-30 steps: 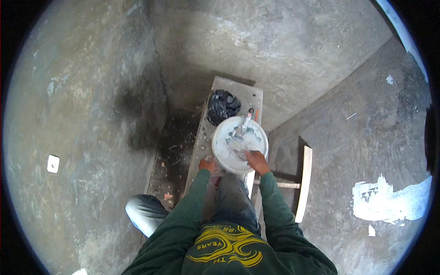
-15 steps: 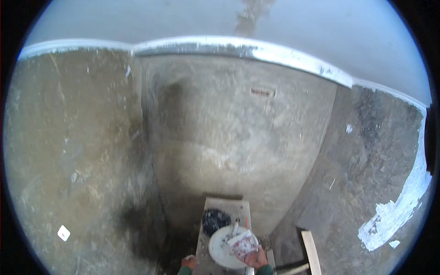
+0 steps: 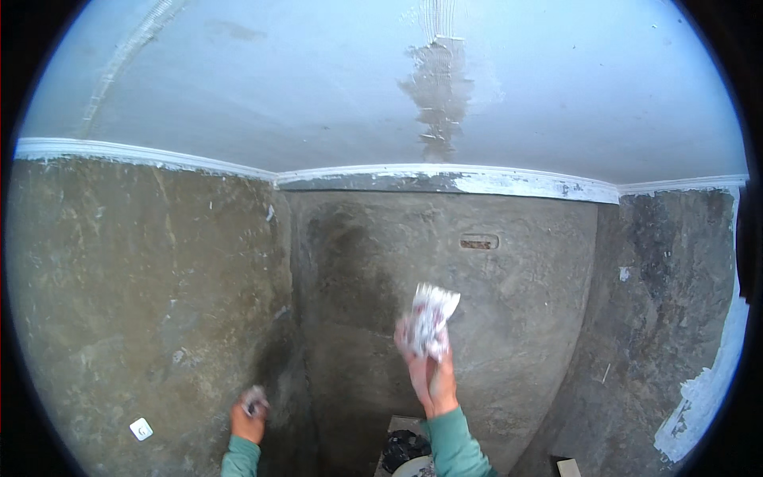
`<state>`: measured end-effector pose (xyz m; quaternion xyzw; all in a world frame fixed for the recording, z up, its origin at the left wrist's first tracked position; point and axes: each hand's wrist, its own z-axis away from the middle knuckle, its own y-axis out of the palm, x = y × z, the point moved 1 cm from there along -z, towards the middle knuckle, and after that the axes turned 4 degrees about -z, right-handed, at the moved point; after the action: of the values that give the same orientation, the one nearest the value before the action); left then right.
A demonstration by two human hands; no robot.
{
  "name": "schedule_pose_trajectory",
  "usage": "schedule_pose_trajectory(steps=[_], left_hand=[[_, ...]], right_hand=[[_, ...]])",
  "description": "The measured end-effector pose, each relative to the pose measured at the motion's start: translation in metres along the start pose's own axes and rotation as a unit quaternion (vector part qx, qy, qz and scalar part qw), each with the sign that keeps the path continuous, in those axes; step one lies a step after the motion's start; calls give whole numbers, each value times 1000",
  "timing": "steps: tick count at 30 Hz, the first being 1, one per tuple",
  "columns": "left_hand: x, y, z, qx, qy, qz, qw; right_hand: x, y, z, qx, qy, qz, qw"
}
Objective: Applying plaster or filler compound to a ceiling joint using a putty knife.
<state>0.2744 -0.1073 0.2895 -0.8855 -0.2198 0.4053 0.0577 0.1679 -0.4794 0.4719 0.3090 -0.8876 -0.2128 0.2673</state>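
Observation:
My right hand (image 3: 431,381) is raised in front of the back wall, gripping a blurred white, crumpled-looking item (image 3: 435,310) smeared with reddish and grey marks; whether it is a tool or wrap is unclear. Lower and further left, my left hand (image 3: 248,421) is closed around a small grey, smeared object (image 3: 254,401) that I cannot make out. Below my right hand, at the bottom edge, a white bucket (image 3: 412,470) is partly visible beside a black plastic bag (image 3: 402,447) on a narrow platform (image 3: 405,423).
Bare plastered walls (image 3: 127,302) surround me on three sides, under a pale ceiling (image 3: 278,87) with a rough grey patch (image 3: 437,95) and white cornice (image 3: 350,171). A small recessed slot (image 3: 478,241) sits in the back wall. A wooden piece (image 3: 568,467) shows at lower right.
The view has tilted up from the bucket to the ceiling. My right hand has lifted the white item out from over the bucket. My left hand has risen from beside the platform.

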Motion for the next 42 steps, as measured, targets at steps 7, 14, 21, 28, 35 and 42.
schedule_pose_trajectory(steps=[7,14,21,28,35,42], left_hand=[[-277,-146,-97,-251,315,-197,894],[-455,-230,-144,-466,555,-416,549],[-529,-261,-122,-520,573,-490,402],[-540,-237,-120,-516,455,-548,475],[-542,-222,-120,-517,430,-537,509],[-545,-228,-118,-505,413,-563,507]], right_hand=[[13,182,-122,29,-309,32,950],[26,280,-212,25,-483,-18,875],[26,331,-218,-57,-455,-80,885],[32,349,-217,-80,-470,-77,876],[30,359,-225,-177,-508,10,843],[32,364,-219,-179,-472,2,863]])
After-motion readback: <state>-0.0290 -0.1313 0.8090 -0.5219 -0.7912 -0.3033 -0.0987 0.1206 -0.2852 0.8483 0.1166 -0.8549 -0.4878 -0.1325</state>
